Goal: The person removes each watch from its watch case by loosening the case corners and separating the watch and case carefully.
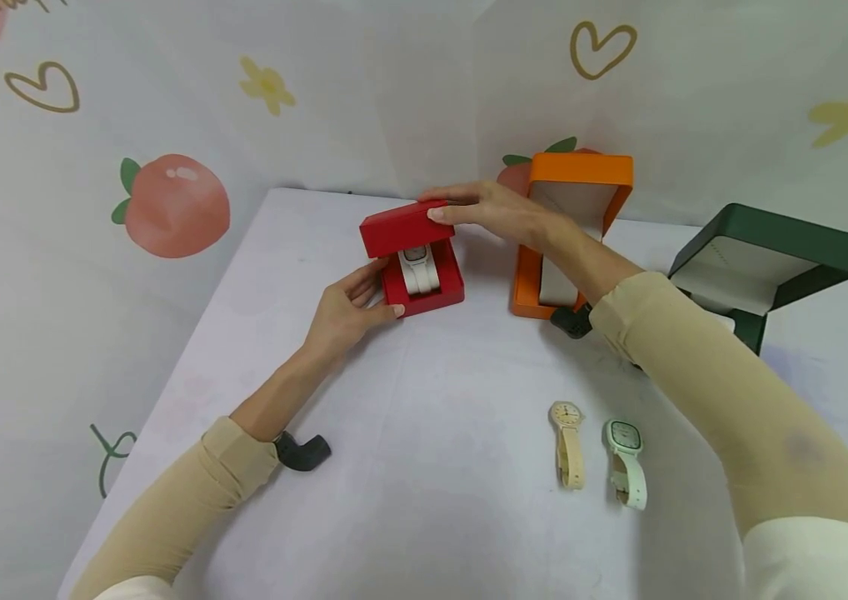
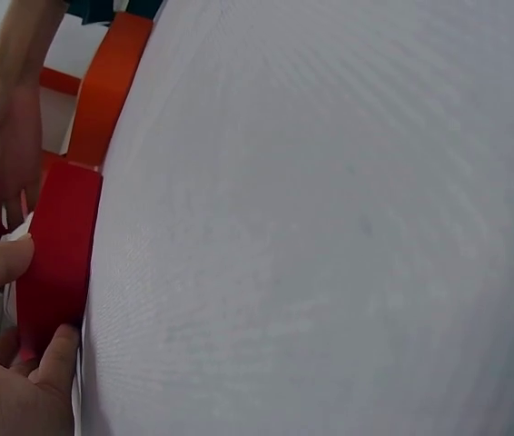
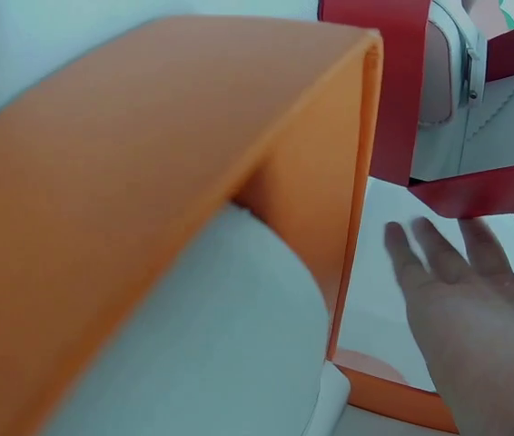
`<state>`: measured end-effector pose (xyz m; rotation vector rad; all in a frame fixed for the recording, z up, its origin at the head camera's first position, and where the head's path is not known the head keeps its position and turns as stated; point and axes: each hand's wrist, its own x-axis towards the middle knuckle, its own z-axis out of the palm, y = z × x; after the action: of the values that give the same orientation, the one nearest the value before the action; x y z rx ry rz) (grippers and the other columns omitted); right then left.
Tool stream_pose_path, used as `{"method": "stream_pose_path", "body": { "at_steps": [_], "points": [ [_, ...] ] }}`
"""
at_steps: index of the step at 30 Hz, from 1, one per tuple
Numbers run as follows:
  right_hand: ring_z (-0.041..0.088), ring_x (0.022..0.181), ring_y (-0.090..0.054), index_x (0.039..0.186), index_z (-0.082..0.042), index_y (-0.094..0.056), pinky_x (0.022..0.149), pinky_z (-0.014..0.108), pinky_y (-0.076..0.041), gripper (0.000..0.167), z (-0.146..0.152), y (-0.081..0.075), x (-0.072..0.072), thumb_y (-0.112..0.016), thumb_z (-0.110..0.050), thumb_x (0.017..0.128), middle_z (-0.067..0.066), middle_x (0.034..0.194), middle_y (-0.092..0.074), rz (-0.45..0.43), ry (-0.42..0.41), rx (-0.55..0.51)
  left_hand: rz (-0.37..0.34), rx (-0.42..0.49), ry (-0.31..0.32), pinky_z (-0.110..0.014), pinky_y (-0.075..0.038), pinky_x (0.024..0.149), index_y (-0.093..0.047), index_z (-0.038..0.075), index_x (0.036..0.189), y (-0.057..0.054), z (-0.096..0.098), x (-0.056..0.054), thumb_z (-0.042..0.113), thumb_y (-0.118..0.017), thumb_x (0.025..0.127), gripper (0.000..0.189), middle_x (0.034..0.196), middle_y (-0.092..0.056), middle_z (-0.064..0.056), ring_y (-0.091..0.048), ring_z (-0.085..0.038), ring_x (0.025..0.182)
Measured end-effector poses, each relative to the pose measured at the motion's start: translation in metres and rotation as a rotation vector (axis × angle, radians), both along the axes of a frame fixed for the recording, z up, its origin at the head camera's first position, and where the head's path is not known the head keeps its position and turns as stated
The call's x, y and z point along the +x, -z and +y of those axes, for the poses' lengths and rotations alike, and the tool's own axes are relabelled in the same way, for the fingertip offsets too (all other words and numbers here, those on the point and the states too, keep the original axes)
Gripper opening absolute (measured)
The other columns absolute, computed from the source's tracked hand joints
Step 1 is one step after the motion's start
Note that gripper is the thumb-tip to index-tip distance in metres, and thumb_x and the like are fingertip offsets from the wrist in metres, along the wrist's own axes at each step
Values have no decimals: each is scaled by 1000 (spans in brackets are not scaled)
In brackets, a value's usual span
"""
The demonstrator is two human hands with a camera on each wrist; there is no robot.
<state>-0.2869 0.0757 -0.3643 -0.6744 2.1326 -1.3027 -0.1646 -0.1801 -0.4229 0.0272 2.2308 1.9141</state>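
Note:
A red watch box [image 1: 424, 304] stands towards the far left of the table, its lid [image 1: 401, 229] tilted part-way over the base. Inside, a white watch [image 1: 420, 271] sits upright on its cushion. My left hand [image 1: 349, 312] grips the base at its left side, thumb on the front wall and fingers round towards the back. The left wrist view shows that thumb and fingers against the red wall [image 2: 62, 245]. From the right, my right hand [image 1: 487, 208] reaches the lid; its fingers [image 3: 479, 245] are extended, some tips at the lid's edge.
An orange watch box [image 1: 581, 168] stands raised-lidded right of the red one, under my right forearm. Further right is a dark green box [image 1: 791, 229], lid up, partly hidden by the sleeve. A cream watch [image 1: 568, 442] and a pale green watch [image 1: 626, 458] lie nearer the front.

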Motion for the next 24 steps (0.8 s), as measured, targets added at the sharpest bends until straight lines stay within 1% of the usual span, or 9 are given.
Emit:
{"method": "stream_pose_path", "body": {
  "at_steps": [3,7,12,13,18,20,24],
  "points": [
    [19,135,-35,145,-31,-53,113,52,-29,55,1,-1,2,-60,-49,93,-4,142,-52,13,13,-19,0,8,3,-32,-49,99,-40,8,152,0,0,0,4,-75,87,74,154,-40,-9,-40,-23,141],
    [18,132,-39,139,-30,-59,111,50,-32,47,-1,-2,5,-63,-44,94,-4,138,-57,33,32,-80,5,2,9,-33,-49,99,-40,8,151,-2,-1,0,4,-74,87,73,154,-40,-10,-39,-24,142],
    [17,127,-45,135,-27,-64,109,48,-36,40,-4,-3,7,-64,-36,96,-4,133,-61,67,37,-156,-9,-15,12,-32,-49,98,-41,9,151,-4,-2,0,5,-74,87,72,154,-40,-9,-40,-22,141],
    [17,126,-46,134,-26,-65,108,48,-36,39,-5,-3,7,-64,-36,96,-4,133,-62,75,36,-165,-12,-24,10,-32,-50,98,-41,9,151,-4,-2,-1,5,-75,87,72,154,-40,-8,-40,-21,141],
    [17,120,-50,133,-23,-65,105,50,-42,37,-10,-4,6,-63,-33,98,-2,132,-62,101,42,-228,-18,-128,1,-33,-48,100,-44,12,150,-4,-5,-1,12,-76,87,71,153,-42,-8,-43,-21,140],
    [18,119,-52,134,-21,-65,103,47,-45,37,-12,-4,6,-63,-30,98,-1,132,-61,103,48,-261,-20,-162,0,-33,-48,101,-45,13,149,-4,-5,-1,14,-77,86,70,153,-43,-8,-43,-21,139],
    [19,118,-53,135,-17,-64,98,38,-49,37,-14,-5,5,-63,-24,99,1,133,-61,117,60,-315,-13,-169,0,-32,-48,101,-46,13,148,-5,-4,-2,14,-77,86,69,153,-43,-7,-44,-21,139]
  ]
}}
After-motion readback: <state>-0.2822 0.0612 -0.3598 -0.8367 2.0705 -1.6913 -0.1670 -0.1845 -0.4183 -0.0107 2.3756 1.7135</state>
